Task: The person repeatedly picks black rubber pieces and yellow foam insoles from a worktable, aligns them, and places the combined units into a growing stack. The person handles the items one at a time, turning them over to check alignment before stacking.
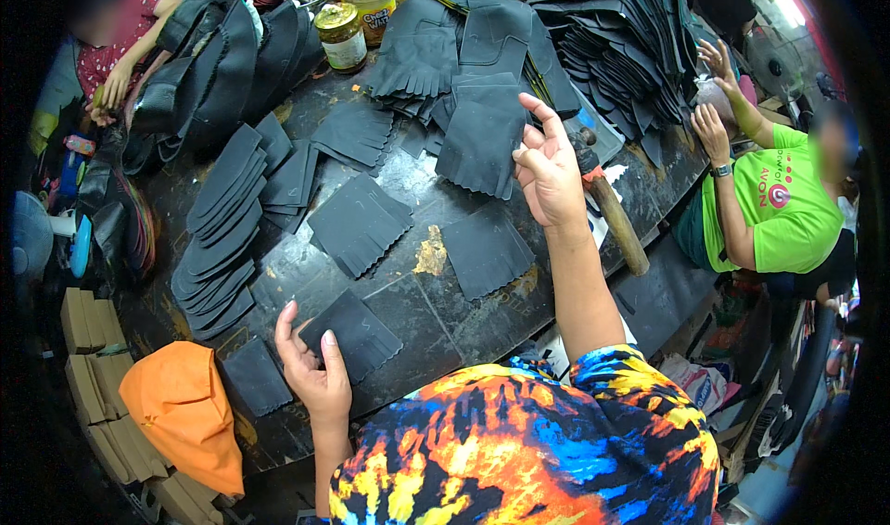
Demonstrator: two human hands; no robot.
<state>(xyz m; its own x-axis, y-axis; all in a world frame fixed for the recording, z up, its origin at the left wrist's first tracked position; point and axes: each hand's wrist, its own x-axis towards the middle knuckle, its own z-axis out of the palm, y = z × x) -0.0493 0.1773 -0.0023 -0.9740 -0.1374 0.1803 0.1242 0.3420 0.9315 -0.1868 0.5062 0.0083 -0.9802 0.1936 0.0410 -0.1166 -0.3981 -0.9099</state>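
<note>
My left hand (318,377) is at the table's near edge, thumb and forefinger spread apart. Its thumb overlaps the left side of a black square piece with a notched edge (360,338); I see no grip on it. My right hand (549,174) is raised over the table with the forefinger stretched out and the thumb bent inward. Nothing shows in its fingers. Just left of it lies a pile of black notched pieces (477,149). Similar flat pieces lie in the middle (360,224) and below my right hand (489,251).
A wooden-handled hammer (616,219) lies right of my right forearm. Fanned black pieces (222,233) lie left, a tall black stack (612,52) far right. Jars (341,38) stand at the back. Orange cloth (185,409) hangs near left. Two people sit at the sides, one in green (779,200).
</note>
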